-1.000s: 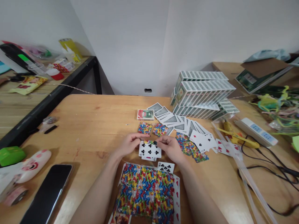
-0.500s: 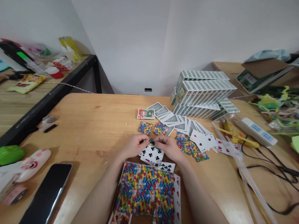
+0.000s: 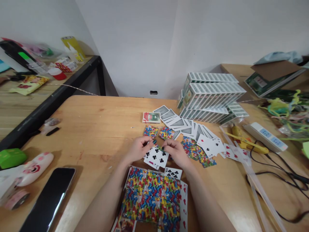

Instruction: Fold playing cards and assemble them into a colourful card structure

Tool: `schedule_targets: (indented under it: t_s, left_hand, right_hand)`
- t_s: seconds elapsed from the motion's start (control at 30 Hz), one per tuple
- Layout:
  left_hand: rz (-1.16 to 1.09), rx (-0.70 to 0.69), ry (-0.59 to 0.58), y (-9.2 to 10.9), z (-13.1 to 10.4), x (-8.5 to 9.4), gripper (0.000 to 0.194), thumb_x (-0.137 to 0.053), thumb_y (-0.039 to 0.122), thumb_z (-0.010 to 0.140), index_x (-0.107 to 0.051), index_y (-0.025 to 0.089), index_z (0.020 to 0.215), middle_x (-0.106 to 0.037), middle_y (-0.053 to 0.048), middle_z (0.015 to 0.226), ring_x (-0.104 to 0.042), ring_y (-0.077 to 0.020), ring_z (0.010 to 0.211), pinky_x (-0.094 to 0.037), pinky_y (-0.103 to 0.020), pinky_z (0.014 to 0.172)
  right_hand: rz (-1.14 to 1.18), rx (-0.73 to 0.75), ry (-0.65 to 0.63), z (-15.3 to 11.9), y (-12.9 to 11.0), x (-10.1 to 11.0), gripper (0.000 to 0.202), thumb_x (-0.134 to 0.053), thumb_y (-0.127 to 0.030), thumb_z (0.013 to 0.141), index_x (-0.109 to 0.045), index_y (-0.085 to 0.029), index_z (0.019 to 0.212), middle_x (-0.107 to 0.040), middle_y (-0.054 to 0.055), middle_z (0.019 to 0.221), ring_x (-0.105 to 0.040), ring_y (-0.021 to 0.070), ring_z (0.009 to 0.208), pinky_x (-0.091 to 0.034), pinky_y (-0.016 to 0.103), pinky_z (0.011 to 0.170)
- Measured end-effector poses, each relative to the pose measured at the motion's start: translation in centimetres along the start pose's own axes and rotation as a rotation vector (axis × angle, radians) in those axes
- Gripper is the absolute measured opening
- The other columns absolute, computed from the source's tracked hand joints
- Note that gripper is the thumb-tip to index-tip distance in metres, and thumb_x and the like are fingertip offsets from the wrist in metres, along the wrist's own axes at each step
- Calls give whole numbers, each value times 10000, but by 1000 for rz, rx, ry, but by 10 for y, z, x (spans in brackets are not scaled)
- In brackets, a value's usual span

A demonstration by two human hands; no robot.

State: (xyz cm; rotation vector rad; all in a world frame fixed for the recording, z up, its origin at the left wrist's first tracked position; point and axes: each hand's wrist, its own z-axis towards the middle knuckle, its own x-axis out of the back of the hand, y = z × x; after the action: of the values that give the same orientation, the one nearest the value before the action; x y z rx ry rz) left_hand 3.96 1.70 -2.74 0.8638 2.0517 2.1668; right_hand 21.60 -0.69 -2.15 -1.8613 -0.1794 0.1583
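Observation:
My left hand (image 3: 141,149) is closed in a pinch at the upper left edge of several fanned playing cards (image 3: 156,158), a club card on top and a J showing below. Across from it, my right hand (image 3: 175,150) pinches near their upper right corner. A sliver of bright multicoloured pattern shows between the fingertips; what it belongs to is unclear. Nearer me, a panel of multicoloured patterned cards (image 3: 152,195) lies between my forearms, with a ten of clubs (image 3: 173,173) at its top edge and heart cards (image 3: 183,206) along its right side.
Two patterned pieces (image 3: 166,132) and a card box (image 3: 151,117) lie beyond my hands. Grey-backed cards (image 3: 183,124) spread right, before stacked card cartons (image 3: 213,95). A glue gun (image 3: 251,143), power strip (image 3: 265,135) and cables are right; a phone (image 3: 49,199) lies left.
My fingertips have drawn apart, the right hand shifting slightly right. More of the club card and the J below it shows, along with a multicoloured sliver between the fingers.

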Motion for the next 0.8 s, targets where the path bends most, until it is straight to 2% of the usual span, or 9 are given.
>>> schedule_targets:
  t_s: [0.37, 0.53, 0.6, 0.7, 0.8]
  left_hand:
    - [-21, 12, 45, 1, 1, 2, 276, -451, 302, 778, -412, 152, 549, -345, 56, 528, -323, -69, 506, -270, -182, 480]
    - [-49, 16, 55, 0, 2, 2, 263, -461, 307, 770, -438, 147, 562, -361, 54, 535, -328, -67, 506, -268, -179, 470]
    - [-80, 25, 59, -1, 3, 1, 272, -461, 313, 768, -431, 147, 555, -348, 57, 529, -313, -62, 494, -262, -176, 459]
    - [-125, 51, 43, -2, 4, 1, 276, -480, 332, 757, -450, 142, 560, -361, 55, 528, -323, -60, 491, -267, -170, 449]
    - [-184, 90, 59, -4, 5, 1, 281, -516, 368, 735, -485, 137, 577, -402, 50, 530, -359, -63, 493, -285, -170, 447]
  right_hand:
    - [14, 28, 32, 0, 3, 3, 115, -452, -172, 606, -561, -170, 643, -466, -65, 393, -433, 85, 342, -323, 196, 365]
    - [19, 33, 57, -2, 2, 4, 150, -438, -160, 608, -584, -164, 641, -491, -47, 377, -422, 88, 336, -320, 200, 362]
    - [26, 40, 86, -2, 2, 3, 181, -439, -191, 648, -616, -160, 675, -490, -39, 382, -422, 91, 340, -312, 202, 357]
    - [4, 54, 92, -2, 2, 1, 239, -472, -323, 723, -648, -161, 744, -515, -24, 440, -414, 88, 358, -296, 206, 354]
    - [-83, 71, 71, 1, 2, -3, 266, -559, -416, 692, -648, -173, 751, -539, -22, 507, -395, 77, 380, -284, 201, 355]
